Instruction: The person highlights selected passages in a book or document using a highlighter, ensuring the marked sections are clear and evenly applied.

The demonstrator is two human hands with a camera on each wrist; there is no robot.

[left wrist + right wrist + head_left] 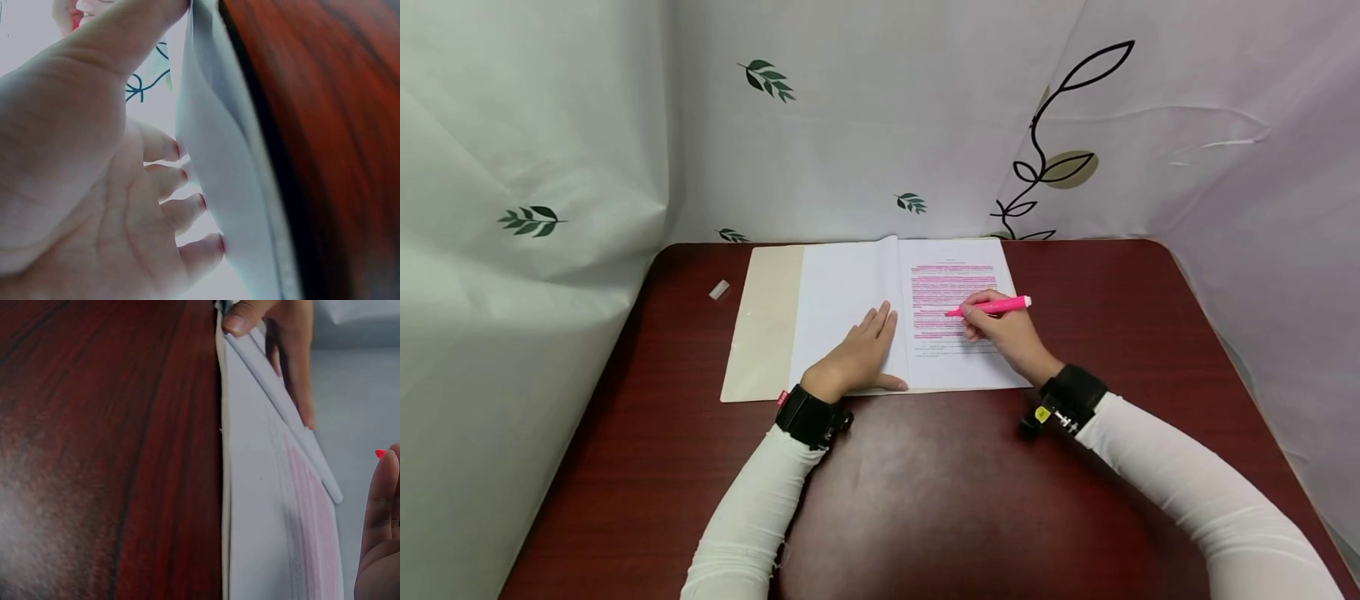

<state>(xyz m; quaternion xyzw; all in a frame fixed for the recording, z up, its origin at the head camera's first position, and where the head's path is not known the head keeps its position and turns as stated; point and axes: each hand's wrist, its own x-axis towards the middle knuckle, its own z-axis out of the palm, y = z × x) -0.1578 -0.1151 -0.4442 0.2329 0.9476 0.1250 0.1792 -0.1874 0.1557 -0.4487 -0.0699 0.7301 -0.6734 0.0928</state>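
A document [846, 287] in a cream folder [763, 321] lies open on the table. Its right page [970, 375] carries printed lines, most of them marked in pink. My right hand [1013, 340] pinches a pink highlighter [1006, 305] between thumb and fingers, its tip at the marked lines. Only the red-looking tip [380, 454] shows past the fingers in the right wrist view. My left hand [859, 354] rests on the left page, fingers stretched toward the fold and thumb along the near edge. In the left wrist view its fingertips [215, 244] touch the paper.
A small white block [718, 290], like an eraser, sits left of the folder on the dark red-brown table [925, 492]. White cloth with leaf prints [850, 117] hangs behind the table's far edge and on both sides.
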